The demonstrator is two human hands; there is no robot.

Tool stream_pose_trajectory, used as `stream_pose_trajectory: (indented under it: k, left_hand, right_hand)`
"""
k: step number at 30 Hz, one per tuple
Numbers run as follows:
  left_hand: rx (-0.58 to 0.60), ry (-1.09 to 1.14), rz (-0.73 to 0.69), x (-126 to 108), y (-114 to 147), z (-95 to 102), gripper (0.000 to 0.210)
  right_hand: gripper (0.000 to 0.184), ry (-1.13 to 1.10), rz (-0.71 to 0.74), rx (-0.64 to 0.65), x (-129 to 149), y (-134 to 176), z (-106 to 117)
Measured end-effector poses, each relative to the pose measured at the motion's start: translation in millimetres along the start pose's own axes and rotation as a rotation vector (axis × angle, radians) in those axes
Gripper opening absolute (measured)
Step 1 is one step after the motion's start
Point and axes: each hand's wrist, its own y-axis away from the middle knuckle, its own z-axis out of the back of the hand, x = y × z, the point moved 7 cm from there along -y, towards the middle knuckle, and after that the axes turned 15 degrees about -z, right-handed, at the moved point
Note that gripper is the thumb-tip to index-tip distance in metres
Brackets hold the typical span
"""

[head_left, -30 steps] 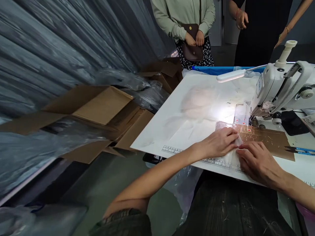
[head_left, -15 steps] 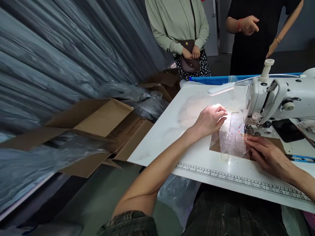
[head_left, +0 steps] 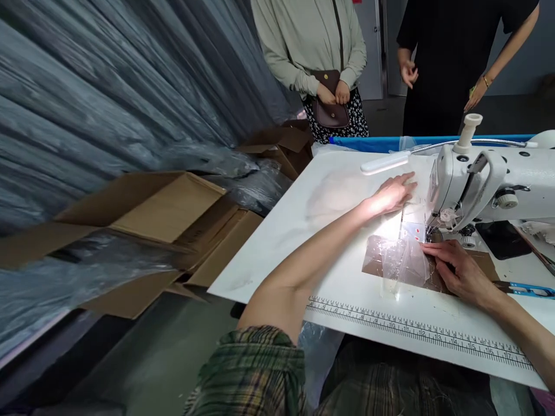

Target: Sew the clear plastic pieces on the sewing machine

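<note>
A sheer white piece of fabric [head_left: 405, 260] with small red marks lies under the needle area of a white sewing machine [head_left: 470, 185]. Its front part overlaps a brown sheet [head_left: 483, 263] on the table. My right hand [head_left: 462, 268] rests beside the presser foot, fingers stretched out, their tips on the fabric's right edge. Farther back, my left hand [head_left: 393, 193] reaches over the lit tabletop left of the machine head. Its fingers are extended and apart, with nothing seen in them. The needle tip is too small to make out.
A white lamp [head_left: 385, 163] hangs over the white table [head_left: 277, 254], which has a printed ruler [head_left: 416, 329] along its front. Blue thread snips [head_left: 526, 289] and a black phone [head_left: 503, 238] lie at right. Cardboard boxes [head_left: 169, 208] stand left; two people stand behind.
My left hand has moved away and right, its fingers straightening out. My right hand stays by the presser foot, shifted slightly. One person opposite has lowered a hand.
</note>
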Motion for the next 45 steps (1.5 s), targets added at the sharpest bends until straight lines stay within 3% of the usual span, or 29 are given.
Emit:
stream_pose_trajectory:
  k: [3, 6, 9, 12, 17, 22, 30, 33, 36, 38, 45]
  left_hand:
    - [-0.016, -0.147, 0.061, -17.1, 16.9, 8.5, 0.023]
    - [-0.006, -0.083, 0.04, -60.2, 43.3, 4.1, 0.019]
    - [0.023, 0.135, -0.09, -108.1, 66.2, -13.6, 0.025]
    - [0.021, 0.182, -0.142, -128.1, 80.2, -27.3, 0.03]
    - [-0.003, 0.156, -0.126, -125.3, 87.3, -31.5, 0.022]
    - [-0.077, 0.139, -0.014, -123.1, 89.5, -26.7, 0.011]
    - [-0.188, 0.488, 0.213, -107.7, 90.1, -26.3, 0.01]
    - [-0.227, 0.732, 0.286, -99.8, 91.9, -31.7, 0.017]
    - [-0.222, 0.908, 0.349, -94.1, 93.8, -39.8, 0.024]
    - [-0.213, 0.961, 0.377, -92.3, 94.6, -42.7, 0.025]
    - [-0.218, 0.995, 0.355, -96.3, 92.5, -39.0, 0.025]
  right_hand:
    - [0.034, -0.132, -0.159, 0.046, -11.8, -3.8, 6.5]
    - [0.03, -0.17, -0.285, 0.045, -15.6, -6.6, 10.7]
    - [0.025, -0.117, -0.292, 0.011, -9.4, -8.9, 12.3]
    - [0.027, 0.011, -0.283, -0.026, -7.3, -8.6, 8.6]
    - [0.03, 0.169, -0.172, -0.091, -5.8, -2.4, 1.4]
    - [0.021, 0.012, -0.193, -0.092, -2.0, -1.0, 10.7]
    - [0.035, -0.263, -0.314, -0.024, 2.4, 0.2, 14.6]
    - [0.035, -0.19, -0.336, 0.001, 1.3, 2.9, 13.4]
    - [0.035, -0.081, -0.268, 0.026, 5.4, 4.1, 12.0]
    - [0.038, -0.044, -0.213, 0.042, 8.8, 3.7, 9.9]
    - [0.022, -0.11, -0.175, 0.022, 14.7, -2.2, 0.8]
